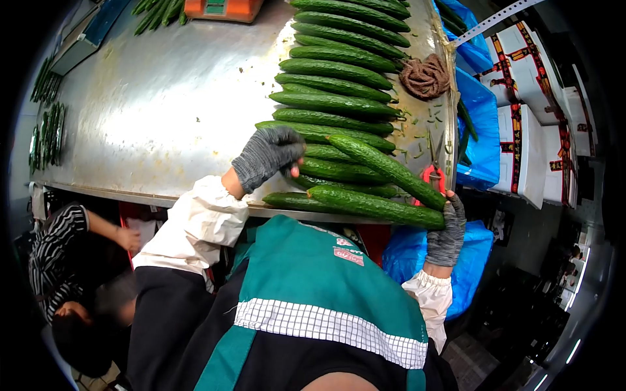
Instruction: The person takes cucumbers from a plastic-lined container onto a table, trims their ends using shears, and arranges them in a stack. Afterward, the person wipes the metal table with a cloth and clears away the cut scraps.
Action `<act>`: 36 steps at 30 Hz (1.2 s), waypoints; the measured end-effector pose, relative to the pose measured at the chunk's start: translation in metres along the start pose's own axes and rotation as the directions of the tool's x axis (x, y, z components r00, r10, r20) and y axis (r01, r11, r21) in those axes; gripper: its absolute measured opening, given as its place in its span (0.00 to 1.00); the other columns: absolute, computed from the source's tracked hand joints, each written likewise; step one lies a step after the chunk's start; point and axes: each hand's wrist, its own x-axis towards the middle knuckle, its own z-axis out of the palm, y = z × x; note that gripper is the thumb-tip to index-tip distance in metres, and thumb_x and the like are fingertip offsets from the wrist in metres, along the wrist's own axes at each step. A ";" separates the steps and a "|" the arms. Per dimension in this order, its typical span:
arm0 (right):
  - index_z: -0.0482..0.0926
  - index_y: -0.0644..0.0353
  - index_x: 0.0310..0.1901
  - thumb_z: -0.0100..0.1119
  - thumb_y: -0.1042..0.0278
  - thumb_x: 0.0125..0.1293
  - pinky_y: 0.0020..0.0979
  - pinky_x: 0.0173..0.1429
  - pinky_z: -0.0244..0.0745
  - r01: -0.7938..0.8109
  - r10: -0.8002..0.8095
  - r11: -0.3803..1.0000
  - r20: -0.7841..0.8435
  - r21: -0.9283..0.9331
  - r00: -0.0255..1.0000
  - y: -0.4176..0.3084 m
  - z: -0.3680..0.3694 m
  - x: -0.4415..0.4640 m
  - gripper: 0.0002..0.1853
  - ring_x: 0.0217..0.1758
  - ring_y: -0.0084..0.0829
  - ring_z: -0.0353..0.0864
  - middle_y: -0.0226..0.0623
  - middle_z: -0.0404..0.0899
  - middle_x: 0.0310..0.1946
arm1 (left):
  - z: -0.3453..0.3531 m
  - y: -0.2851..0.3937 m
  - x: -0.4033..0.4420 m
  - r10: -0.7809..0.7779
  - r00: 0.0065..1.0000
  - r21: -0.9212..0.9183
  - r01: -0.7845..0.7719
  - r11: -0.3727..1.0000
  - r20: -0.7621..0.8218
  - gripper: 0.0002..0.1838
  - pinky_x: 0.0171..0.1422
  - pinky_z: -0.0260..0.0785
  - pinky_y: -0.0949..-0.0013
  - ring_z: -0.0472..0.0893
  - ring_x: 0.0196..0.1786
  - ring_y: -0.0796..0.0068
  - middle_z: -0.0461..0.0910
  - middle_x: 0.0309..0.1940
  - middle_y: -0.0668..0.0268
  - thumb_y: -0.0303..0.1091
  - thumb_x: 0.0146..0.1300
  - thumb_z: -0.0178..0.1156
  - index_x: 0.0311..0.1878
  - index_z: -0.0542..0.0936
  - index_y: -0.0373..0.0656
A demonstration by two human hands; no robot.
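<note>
We bend our left hand (pixel 268 158) at the left edge of the cucumber row (pixel 336 103), fingers curled (on what, we cannot tell); at its right, our right hand (pixel 447 229) points forward, closed on two cucumbers (pixel 378 204) across the row

- White glare spreads across the metal table (pixel 163 133), washing out patches of its surface beside the cucumbers (pixel 332 102).
- Small glossy highlights run along the cucumbers' ridged skins, while the blue bags (pixel 480 124) gleam at their creases.
- Light tubes (pixel 573 350) glow as thin white streaks in the dim lower right (the murkiest corner of the scene).
- Deep shadow below the table's near edge swallows detail around a person (pixel 57 260) at lower left, where a soft blur also sits.
- Wide-lens distortion bows the table and leans the boxes (pixel 533 156); black rounds off the corners.
- Both hands, left (pixel 268 159) and right (pixel 448 233), appear sharp; the outer margins soften.
</note>
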 end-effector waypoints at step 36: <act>0.72 0.61 0.47 0.50 0.75 0.61 0.43 0.45 0.77 -0.096 0.102 0.991 -0.064 0.091 0.993 0.016 0.015 -0.004 0.12 0.40 0.41 0.77 0.45 0.76 0.38 | -0.017 0.000 0.003 0.172 0.978 -0.386 -0.206 0.899 -0.121 0.07 0.25 0.71 0.75 0.77 0.22 0.73 0.77 0.25 0.61 0.27 0.57 0.56 0.38 0.73 0.35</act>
